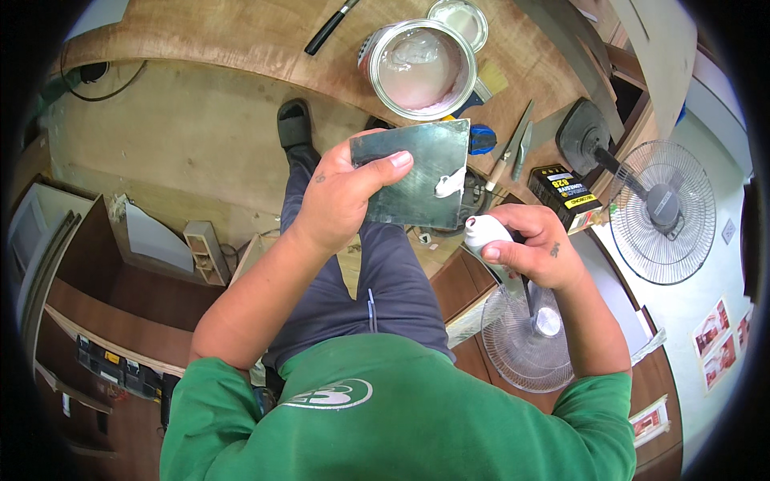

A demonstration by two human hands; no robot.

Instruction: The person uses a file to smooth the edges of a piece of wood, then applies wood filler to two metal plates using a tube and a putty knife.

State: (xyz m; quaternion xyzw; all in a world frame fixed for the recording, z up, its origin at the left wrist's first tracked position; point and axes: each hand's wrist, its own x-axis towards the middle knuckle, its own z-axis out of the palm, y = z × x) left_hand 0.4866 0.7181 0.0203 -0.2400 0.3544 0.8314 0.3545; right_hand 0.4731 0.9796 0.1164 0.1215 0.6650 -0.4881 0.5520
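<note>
My left hand (333, 196) grips a flat, dark, glossy square plate (401, 188), thumb across its face. A dab of white paste (451, 183) sits near the plate's right edge. My right hand (539, 247) is closed round a small white tube (484, 233), its dark opening pointing up and to the left. The tube is close to the plate's lower right corner but apart from it; most of its body is hidden by my fingers. Beyond the plate, an open can (366, 60) of pale pinkish filler stands on the wooden worktop (216, 36).
A round lid (481, 24), a black-handled tool (327, 34) and a wooden-handled blade (499, 170) lie around the can. At right are a black and yellow box (553, 192) and a wire-caged fan (662, 210). Another fan (521, 345) sits below my right forearm. Brown cabinets (152, 293) fill the left.
</note>
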